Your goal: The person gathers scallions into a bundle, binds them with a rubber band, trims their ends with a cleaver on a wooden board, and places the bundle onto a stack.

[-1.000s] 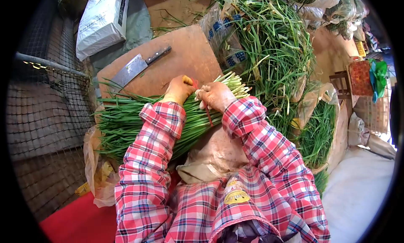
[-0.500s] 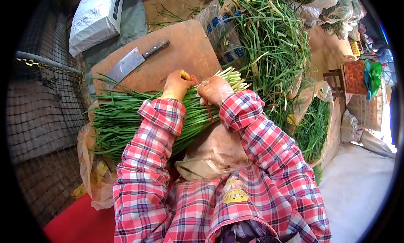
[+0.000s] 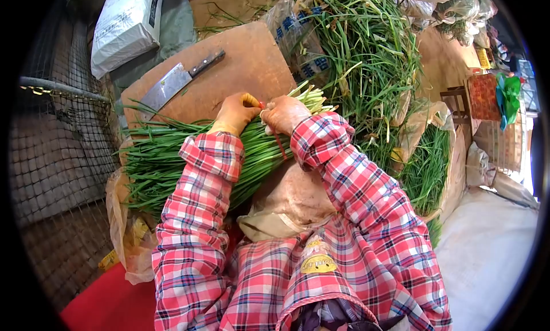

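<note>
A thick bunch of long green chives [image 3: 172, 150] lies across the near side of a wooden board, with its pale cut ends pointing right. A thin red tie [image 3: 279, 146] runs round the bunch near those ends. On top of the bunch, my left hand [image 3: 236, 112] is closed in a pinch on the tie, and a bit of red shows at its fingertips. My right hand [image 3: 286, 114] grips the tie just beside it, its fingers curled and partly hidden. A cleaver [image 3: 172, 86] with a dark handle rests on the board [image 3: 243, 61] beyond my hands.
Loose greens [image 3: 366, 56] are heaped at the back right, and more fill an open bag [image 3: 427, 170] at the right. A white package [image 3: 127, 30] stands at the far left. Black netting [image 3: 57, 153] hangs along the left side. A white sack [image 3: 487, 251] lies right.
Both hands have shifted slightly left and stay close together at the tie. The whole view has moved a little too. The bunch and the cleaver keep their places on the board.
</note>
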The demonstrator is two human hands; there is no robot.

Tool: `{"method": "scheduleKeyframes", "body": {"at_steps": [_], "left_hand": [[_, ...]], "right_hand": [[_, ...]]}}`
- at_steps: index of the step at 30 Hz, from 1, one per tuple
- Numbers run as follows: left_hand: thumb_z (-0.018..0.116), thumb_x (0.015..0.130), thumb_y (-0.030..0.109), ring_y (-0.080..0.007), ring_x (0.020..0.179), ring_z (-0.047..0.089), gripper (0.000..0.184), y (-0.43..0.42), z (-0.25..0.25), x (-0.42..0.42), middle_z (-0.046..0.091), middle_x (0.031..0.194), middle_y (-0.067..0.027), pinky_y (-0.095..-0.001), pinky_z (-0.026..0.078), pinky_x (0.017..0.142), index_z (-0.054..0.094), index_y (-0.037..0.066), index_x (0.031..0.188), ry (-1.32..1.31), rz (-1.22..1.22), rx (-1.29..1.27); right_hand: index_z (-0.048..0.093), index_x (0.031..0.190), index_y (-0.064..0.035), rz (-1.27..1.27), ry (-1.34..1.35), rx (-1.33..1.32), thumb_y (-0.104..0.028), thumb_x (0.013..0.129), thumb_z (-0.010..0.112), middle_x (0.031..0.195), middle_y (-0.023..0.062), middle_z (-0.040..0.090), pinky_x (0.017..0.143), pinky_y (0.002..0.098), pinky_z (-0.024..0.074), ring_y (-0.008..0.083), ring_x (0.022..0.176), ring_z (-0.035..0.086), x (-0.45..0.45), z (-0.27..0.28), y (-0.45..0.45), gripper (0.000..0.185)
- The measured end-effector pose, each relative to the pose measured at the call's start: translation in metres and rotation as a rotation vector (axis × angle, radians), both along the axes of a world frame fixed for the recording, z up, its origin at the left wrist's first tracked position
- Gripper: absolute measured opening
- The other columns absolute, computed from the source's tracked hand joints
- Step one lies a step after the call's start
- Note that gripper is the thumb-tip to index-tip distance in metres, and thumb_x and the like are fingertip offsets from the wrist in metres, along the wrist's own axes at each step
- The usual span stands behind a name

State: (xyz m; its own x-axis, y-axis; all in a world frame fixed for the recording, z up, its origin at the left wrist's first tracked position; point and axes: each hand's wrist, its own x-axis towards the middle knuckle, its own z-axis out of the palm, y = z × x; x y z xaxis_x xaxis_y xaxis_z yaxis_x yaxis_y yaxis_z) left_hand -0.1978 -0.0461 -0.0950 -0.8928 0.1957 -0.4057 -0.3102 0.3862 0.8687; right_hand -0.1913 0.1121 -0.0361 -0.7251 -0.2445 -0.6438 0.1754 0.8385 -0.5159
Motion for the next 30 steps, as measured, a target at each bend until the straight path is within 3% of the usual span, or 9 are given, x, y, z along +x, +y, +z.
{"method": "scheduleKeyframes", "body": {"at_steps": [4, 6, 11, 12, 14, 15, 24, 28, 30], "left_hand": [[0.062, 0.077, 0.005, -0.0146, 0.082, 0.058, 0.013, -0.001, 0.010, 0.004, 0.063, 0.087, -0.0090, -0.0255, 0.045, 0.077, 0.062, -0.002, 0.088, -0.158, 0.034, 0.377], [0.059, 0.080, 0.006, -0.0140, 0.084, 0.057, 0.013, -0.004, -0.003, 0.000, 0.063, 0.089, -0.0087, -0.0252, 0.045, 0.078, 0.062, -0.003, 0.089, -0.134, -0.033, 0.313], [0.055, 0.085, 0.013, -0.0125, 0.082, 0.057, 0.019, -0.003, -0.001, -0.005, 0.063, 0.088, -0.0063, -0.0243, 0.045, 0.075, 0.063, -0.003, 0.092, -0.077, -0.181, 0.118], [0.056, 0.085, 0.015, -0.0121, 0.079, 0.057, 0.020, -0.003, -0.001, -0.005, 0.064, 0.087, -0.0057, -0.0238, 0.045, 0.073, 0.063, -0.002, 0.091, -0.192, -0.116, 0.255], [0.056, 0.086, 0.017, -0.0117, 0.077, 0.057, 0.021, 0.001, -0.003, -0.005, 0.064, 0.086, -0.0050, -0.0233, 0.045, 0.071, 0.064, -0.002, 0.091, -0.308, -0.053, 0.388], [0.058, 0.083, 0.019, -0.0126, 0.076, 0.058, 0.023, 0.002, -0.004, -0.006, 0.065, 0.083, -0.0061, -0.0246, 0.045, 0.071, 0.065, -0.002, 0.090, -0.295, -0.035, 0.325], [0.066, 0.075, 0.022, -0.0124, 0.070, 0.060, 0.024, 0.002, -0.001, 0.002, 0.066, 0.077, -0.0068, -0.0251, 0.046, 0.065, 0.069, 0.001, 0.086, -0.134, 0.084, 0.164], [0.065, 0.073, 0.025, -0.0132, 0.068, 0.060, 0.023, 0.003, 0.011, 0.012, 0.066, 0.073, -0.0072, -0.0261, 0.046, 0.065, 0.070, 0.005, 0.082, -0.033, 0.129, -0.037], [0.064, 0.073, 0.026, -0.0155, 0.068, 0.061, 0.022, 0.000, 0.010, 0.015, 0.066, 0.073, -0.0080, -0.0275, 0.047, 0.065, 0.071, 0.007, 0.081, 0.157, 0.147, -0.089]], "right_hand": [[0.064, 0.085, -0.0067, 0.371, 0.179, 0.072, -0.015, 0.071, 0.063, 0.086, 0.0084, 0.063, 0.075, 0.0333, 0.0488, 0.0251, 0.087, 0.060, -0.004, -0.024, 0.006, 0.016], [0.064, 0.086, -0.0075, 0.479, 0.233, 0.097, -0.014, 0.069, 0.065, 0.088, 0.0088, 0.063, 0.076, 0.0336, 0.0489, 0.0260, 0.090, 0.059, -0.008, -0.039, 0.008, 0.018], [0.065, 0.083, -0.0077, 0.267, 0.143, -0.013, -0.017, 0.070, 0.064, 0.082, 0.0090, 0.064, 0.074, 0.0351, 0.0490, 0.0263, 0.083, 0.061, -0.009, -0.042, 0.007, 0.016], [0.065, 0.083, -0.0075, 0.260, 0.141, -0.019, -0.017, 0.071, 0.063, 0.081, 0.0090, 0.065, 0.073, 0.0352, 0.0490, 0.0262, 0.082, 0.062, -0.008, -0.024, 0.002, 0.016], [0.065, 0.083, -0.0053, -0.064, 0.000, 0.080, -0.022, 0.075, 0.058, 0.073, 0.0088, 0.066, 0.071, 0.0349, 0.0488, 0.0253, 0.076, 0.063, -0.002, 0.009, -0.003, 0.020], [0.065, 0.085, -0.0039, -0.044, 0.036, 0.075, -0.026, 0.078, 0.052, 0.069, 0.0085, 0.066, 0.070, 0.0340, 0.0485, 0.0243, 0.073, 0.064, -0.001, 0.007, -0.002, 0.026], [0.065, 0.085, -0.0060, -0.025, 0.120, 0.069, -0.028, 0.079, 0.052, 0.070, 0.0064, 0.066, 0.071, 0.0357, 0.0481, 0.0239, 0.073, 0.063, 0.003, 0.006, -0.003, 0.026], [0.065, 0.087, -0.0080, -0.042, 0.150, 0.037, -0.034, 0.080, 0.054, 0.066, 0.0048, 0.065, 0.070, 0.0364, 0.0479, 0.0233, 0.072, 0.063, 0.008, 0.006, -0.002, 0.029], [0.065, 0.090, -0.0076, -0.076, 0.078, -0.051, -0.037, 0.078, 0.059, 0.071, 0.0071, 0.065, 0.071, 0.0360, 0.0480, 0.0251, 0.074, 0.063, 0.014, 0.025, 0.003, 0.032]]}}
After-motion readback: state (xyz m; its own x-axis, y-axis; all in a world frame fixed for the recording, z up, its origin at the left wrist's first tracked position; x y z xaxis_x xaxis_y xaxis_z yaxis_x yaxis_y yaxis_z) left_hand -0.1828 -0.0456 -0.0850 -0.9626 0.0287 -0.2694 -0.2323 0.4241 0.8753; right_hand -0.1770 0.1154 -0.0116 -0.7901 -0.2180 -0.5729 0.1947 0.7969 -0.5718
